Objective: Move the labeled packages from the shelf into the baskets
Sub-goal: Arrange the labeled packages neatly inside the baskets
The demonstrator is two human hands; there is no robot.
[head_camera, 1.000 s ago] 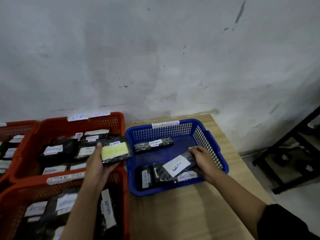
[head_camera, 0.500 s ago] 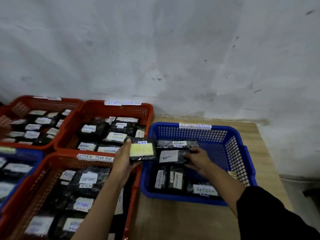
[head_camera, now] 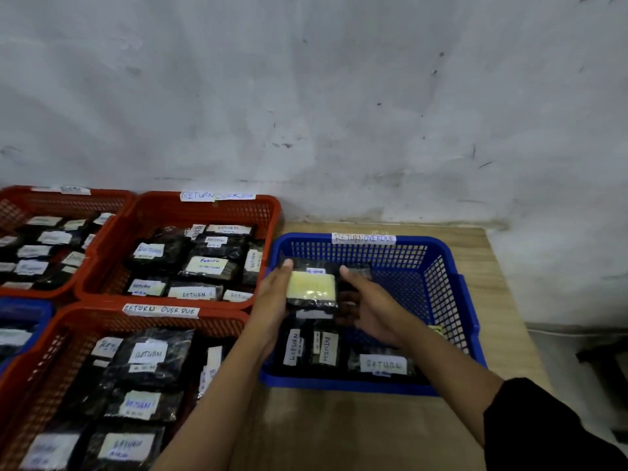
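Most of the sorting looks done, as far as the view shows. The blue basket (head_camera: 441,253) on the wooden table (head_camera: 339,430) already holds several dark packages with white "RETURN" labels along its near side, and the three red baskets to its left are well filled: the far middle one (head_camera: 210,212), the near one (head_camera: 85,321) and a far left one (head_camera: 20,202). A corner of a second blue basket (head_camera: 37,309) shows at the left edge. No shelf is in view, so how many packages are left to fetch cannot be told. One package is in hand and not yet set down.

That package, a dark one with a yellow label (head_camera: 311,287), is held over the left part of the blue basket, above the packages lying there. The left hand (head_camera: 275,295) grips it along its left edge, the fingers running up its side with a fingertip at the top corner and the thumb hidden beneath. The right hand (head_camera: 367,307) is at its right edge with the fingers loosely spread and partly curled; it touches or supports that side, but whether it truly grips cannot be told, since the contact is in shadow.
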